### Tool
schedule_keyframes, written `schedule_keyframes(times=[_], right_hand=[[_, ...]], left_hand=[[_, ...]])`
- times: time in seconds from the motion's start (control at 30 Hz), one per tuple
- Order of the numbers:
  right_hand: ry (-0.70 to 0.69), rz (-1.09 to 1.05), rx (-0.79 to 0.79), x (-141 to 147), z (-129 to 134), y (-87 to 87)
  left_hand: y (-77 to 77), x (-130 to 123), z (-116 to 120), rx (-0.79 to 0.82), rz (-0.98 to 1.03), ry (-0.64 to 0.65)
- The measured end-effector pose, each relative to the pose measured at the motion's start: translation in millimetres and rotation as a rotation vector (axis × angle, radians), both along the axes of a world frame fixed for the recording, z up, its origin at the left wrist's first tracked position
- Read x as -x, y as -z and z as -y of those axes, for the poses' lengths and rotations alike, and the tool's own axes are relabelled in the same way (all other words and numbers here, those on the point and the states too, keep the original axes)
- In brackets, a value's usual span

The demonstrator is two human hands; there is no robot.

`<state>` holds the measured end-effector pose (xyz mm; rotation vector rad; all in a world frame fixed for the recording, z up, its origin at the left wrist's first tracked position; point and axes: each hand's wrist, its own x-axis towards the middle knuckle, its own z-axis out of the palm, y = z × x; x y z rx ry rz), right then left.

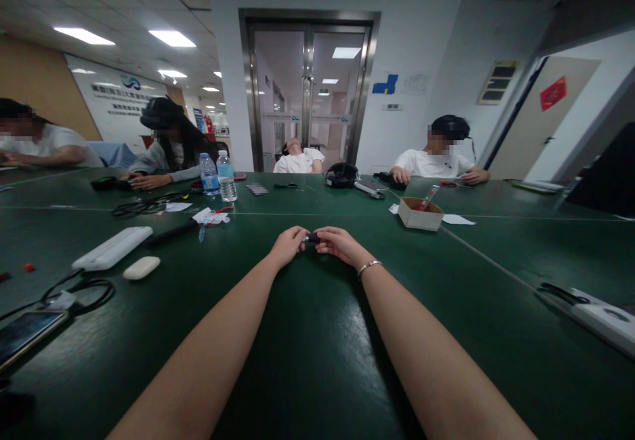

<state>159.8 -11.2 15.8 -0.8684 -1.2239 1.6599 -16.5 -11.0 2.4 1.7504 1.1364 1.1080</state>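
Note:
Both of my hands meet over the middle of the green table (pixel 307 334), arms stretched forward. Between them is a small black object with a silvery end (pixel 313 237); its exact kind is too small to make out. My left hand (pixel 288 247) pinches the silvery end at the left. On the right, the fingers of my right hand (pixel 341 244) close on the black part, with a silver bracelet at that wrist. My fingers hide some of the object.
Left of my arms lie a white power bank (pixel 113 248), a white oval case (pixel 141 268), cables and a phone (pixel 30 337). Two water bottles (pixel 227 178) stand farther back. A small box (pixel 419 215) sits right of centre. Several people sit across the table.

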Motion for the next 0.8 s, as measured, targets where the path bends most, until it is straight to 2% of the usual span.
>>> schedule_keyframes(times=[0.53, 0.8], right_hand=[[0.004, -0.006, 0.011, 0.9, 4.3, -4.8], [0.011, -0.008, 0.000, -0.4, 2.3, -1.9]], left_hand=[[1.0, -1.0, -1.4, -0.002, 0.019, 0.020], [-0.8, -0.4, 1.2, -0.025, 0.015, -0.023]])
